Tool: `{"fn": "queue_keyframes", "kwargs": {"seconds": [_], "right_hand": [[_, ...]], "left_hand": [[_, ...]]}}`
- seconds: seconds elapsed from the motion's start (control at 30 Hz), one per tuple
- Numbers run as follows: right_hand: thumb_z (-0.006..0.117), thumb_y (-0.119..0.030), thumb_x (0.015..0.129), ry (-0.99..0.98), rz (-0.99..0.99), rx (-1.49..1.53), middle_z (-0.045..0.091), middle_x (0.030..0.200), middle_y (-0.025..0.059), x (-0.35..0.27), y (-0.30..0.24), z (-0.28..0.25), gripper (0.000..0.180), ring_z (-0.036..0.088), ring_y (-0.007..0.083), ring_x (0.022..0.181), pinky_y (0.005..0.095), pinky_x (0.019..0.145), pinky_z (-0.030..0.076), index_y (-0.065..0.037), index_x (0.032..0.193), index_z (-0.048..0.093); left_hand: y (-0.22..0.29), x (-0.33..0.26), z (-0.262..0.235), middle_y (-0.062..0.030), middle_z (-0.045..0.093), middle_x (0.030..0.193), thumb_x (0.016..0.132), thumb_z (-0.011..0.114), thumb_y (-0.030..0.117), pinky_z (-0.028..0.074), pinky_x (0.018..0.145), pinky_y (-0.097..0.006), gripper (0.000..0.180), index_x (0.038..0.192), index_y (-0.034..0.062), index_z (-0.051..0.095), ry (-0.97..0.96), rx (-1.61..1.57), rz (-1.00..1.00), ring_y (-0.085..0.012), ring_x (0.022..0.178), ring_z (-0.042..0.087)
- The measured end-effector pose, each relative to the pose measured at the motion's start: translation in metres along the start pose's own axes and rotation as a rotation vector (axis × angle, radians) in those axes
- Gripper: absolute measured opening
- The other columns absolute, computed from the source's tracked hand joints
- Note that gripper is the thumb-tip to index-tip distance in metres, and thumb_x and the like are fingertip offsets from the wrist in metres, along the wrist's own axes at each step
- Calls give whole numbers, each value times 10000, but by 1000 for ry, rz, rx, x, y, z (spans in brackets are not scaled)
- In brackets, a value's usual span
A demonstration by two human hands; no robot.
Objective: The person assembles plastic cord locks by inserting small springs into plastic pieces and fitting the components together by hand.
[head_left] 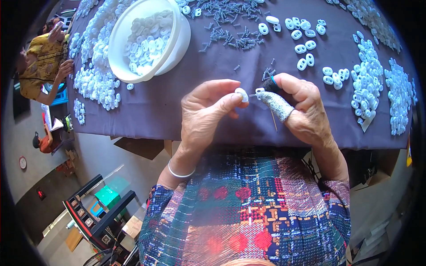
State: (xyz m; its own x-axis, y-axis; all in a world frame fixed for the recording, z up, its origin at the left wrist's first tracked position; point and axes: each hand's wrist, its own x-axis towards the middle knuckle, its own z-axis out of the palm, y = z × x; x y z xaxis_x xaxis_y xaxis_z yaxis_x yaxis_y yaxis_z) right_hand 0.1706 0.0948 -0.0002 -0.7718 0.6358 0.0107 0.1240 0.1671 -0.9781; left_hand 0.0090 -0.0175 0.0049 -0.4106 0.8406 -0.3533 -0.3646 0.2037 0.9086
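My left hand (200,114) pinches a white oval plastic piece (241,94) between thumb and fingers. Facing it, my right hand (310,108) grips a small white plastic piece (260,91), partly hidden by the fingers. A tiny metal spring (252,95) spans the gap between the two pieces. Speckled grey cloth (276,104) wraps my right thumb, and a black cover (270,84) sits on a finger of that hand. Below the thumb a thin stick (274,120) points downward. A few loose springs (267,72) lie just beyond my right hand.
A white tub (179,48) of oval pieces stands back left on the dark cloth-covered table (151,111). Springs (235,37) are heaped at the back. White two-hole pieces (368,66) lie in heaps right and left. People (37,66) sit beyond the table's left side.
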Motion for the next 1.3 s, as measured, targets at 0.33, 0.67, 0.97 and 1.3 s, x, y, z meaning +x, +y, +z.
{"fn": "queue_keyframes", "kwargs": {"seconds": [0.33,0.67,0.97,1.3], "right_hand": [[630,-6,833,11,-30,-18,497,710,-19,1,1,2,91,471,18,666,195,537,389,40,871,562],[635,-14,821,25,-21,-10,521,647,12,1,2,2,83,479,42,583,218,498,378,32,859,577],[656,-66,777,8,-96,-158,516,617,73,3,3,2,108,481,187,510,305,501,342,-1,807,576],[647,-77,768,-40,-74,-191,538,673,106,3,2,4,118,503,260,569,327,548,334,-6,816,567]], "left_hand": [[-1,-1,-1,-106,677,850,815,673,17,513,581,-226,181,992,-9,644,-21,40,8,-164,725,662],[0,-1,2,-98,677,826,804,688,21,514,585,-230,168,965,-11,656,-4,77,5,-154,712,659],[0,-2,5,-99,679,811,800,689,14,516,593,-228,160,955,-14,660,8,137,39,-144,699,652],[0,-5,6,-97,680,806,802,690,14,508,601,-220,156,950,-20,656,7,174,69,-123,684,633]]}}
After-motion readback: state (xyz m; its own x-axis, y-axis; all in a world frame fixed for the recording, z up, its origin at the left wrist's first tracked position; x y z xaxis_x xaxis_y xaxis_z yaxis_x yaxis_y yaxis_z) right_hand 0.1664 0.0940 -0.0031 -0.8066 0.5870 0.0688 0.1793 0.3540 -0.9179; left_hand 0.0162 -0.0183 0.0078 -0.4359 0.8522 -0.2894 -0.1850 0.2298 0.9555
